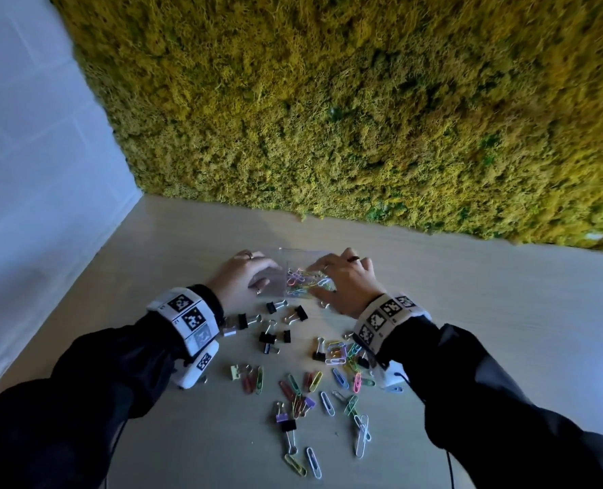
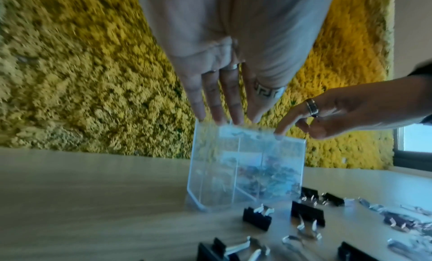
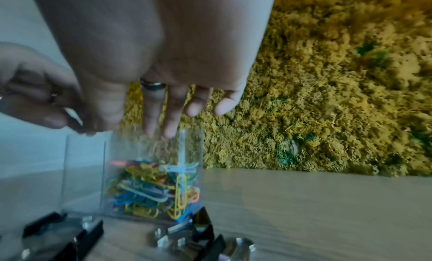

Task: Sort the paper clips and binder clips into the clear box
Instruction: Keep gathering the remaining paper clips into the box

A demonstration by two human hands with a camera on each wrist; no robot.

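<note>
Clear box [image 1: 275,287] sitting upright toward the far-left part of the tabletop [image 1: 469,312], mouth up, long axis running left to right, divider across it. Right compartment already stuffed with paper clips [image 3: 151,187]. Left hand [image 1: 238,277] with straight fingers touching the left rim, right hand [image 1: 346,280] relaxed, fingertips on the right rim, gripping nothing. Risk, probably: pressing one rim tips the light box and spills clips. Also black binder clips [image 1: 268,338] crowding its near wall, easy to knock.

Left hand [image 1: 238,277] extended toward 12 o'clock, fingers [image 2: 230,98] straight. Right hand [image 1: 346,282] likewise, fingers [image 3: 151,113] extended downward.
</note>
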